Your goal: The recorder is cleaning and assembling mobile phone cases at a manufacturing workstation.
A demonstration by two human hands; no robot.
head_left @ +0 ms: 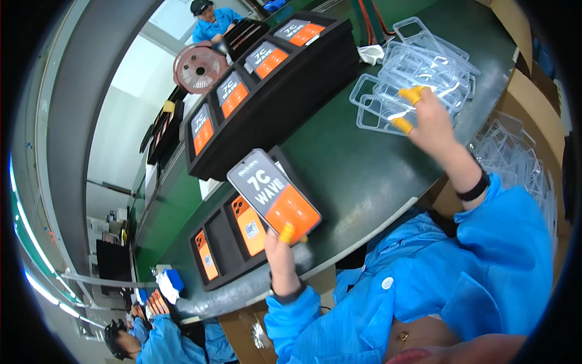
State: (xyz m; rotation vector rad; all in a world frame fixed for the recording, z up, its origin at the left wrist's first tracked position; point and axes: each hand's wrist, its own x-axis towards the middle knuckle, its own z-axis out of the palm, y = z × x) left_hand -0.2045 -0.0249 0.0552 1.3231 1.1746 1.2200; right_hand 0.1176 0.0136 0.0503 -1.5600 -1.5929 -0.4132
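My left hand [281,259], a yellow finger cot showing on it, grips the lower end of a smartphone [257,176] with a grey and orange front. The phone is tilted above a black foam tray [224,241]. In that tray lie an orange phone [248,224] and another orange phone [207,258], backs up. My right hand [434,126] is over a loose pile of clear plastic phone cases [397,70]. Its yellow-tipped fingers are spread apart at the pile; whether they touch a case I cannot tell.
A tall stack of black trays [291,100] holds several phones, fronts up. Behind it are a pinkish fan [200,68] and a person in blue [212,25]. Another person [163,337] works at the lower left. More clear cases [506,151] fill a cardboard box [533,100] at right.
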